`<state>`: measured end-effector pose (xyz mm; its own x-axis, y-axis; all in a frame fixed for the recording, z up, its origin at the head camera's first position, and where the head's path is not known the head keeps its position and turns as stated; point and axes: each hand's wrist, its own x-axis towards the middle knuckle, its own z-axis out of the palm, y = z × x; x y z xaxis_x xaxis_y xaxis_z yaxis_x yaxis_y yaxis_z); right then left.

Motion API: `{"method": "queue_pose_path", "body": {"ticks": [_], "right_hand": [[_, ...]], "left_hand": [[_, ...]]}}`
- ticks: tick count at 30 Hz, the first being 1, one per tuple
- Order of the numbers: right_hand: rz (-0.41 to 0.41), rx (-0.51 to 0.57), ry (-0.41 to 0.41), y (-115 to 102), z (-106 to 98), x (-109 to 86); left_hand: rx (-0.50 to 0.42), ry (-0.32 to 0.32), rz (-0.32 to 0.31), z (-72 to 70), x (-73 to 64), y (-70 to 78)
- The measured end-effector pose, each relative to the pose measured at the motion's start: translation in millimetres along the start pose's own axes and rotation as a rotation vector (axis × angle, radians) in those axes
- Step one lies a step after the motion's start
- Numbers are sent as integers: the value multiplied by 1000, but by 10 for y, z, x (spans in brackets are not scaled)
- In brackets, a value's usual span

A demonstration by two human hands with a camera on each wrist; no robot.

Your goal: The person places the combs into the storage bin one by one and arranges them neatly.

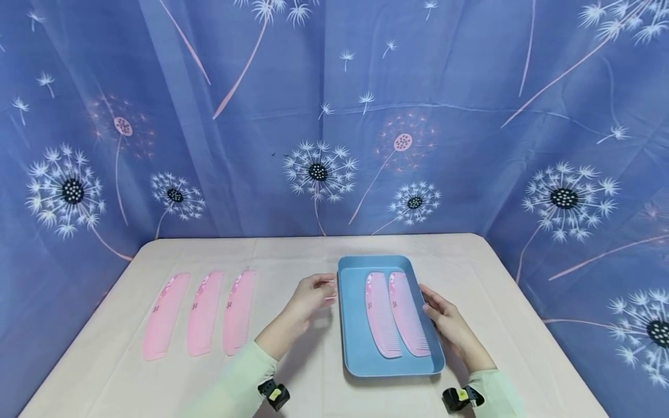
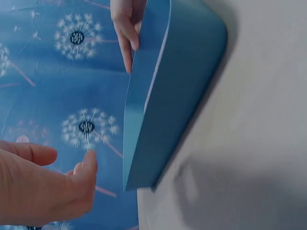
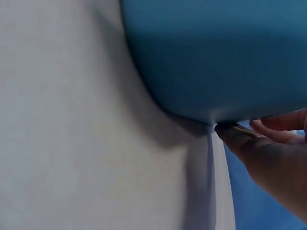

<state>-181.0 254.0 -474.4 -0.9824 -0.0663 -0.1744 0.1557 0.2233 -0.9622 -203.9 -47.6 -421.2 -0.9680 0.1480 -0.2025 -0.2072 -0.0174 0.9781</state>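
Note:
A blue tray lies on the table, and two pink combs rest side by side inside it, teeth to the right. My right hand is against the tray's right side, with its thumb and fingers along the outer wall. In the right wrist view the thumb tip meets the blue wall. Beside the tray's left wall my left hand holds nothing, its fingers loosely bent. The left wrist view shows a gap between that hand and the tray wall.
Three more pink combs, a left one, a middle one and a right one, lie in a row on the pale tablecloth at left. A blue dandelion-print curtain hangs behind and along both sides of the table.

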Motion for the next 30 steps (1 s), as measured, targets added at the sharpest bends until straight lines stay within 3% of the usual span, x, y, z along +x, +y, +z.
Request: {"method": "queue_pose_path", "body": {"ticks": [13,24,30], "right_hand": [[20,13,17,-32,29,-4],[25,5,27,-14,28,-7],[25,16,20,-9,22,-17]], "left_hand": [[32,140,37,-575,-65,-89],[102,118,-12,-993,-166,-173],[161,151,-14,-1220,-181,-190]]}}
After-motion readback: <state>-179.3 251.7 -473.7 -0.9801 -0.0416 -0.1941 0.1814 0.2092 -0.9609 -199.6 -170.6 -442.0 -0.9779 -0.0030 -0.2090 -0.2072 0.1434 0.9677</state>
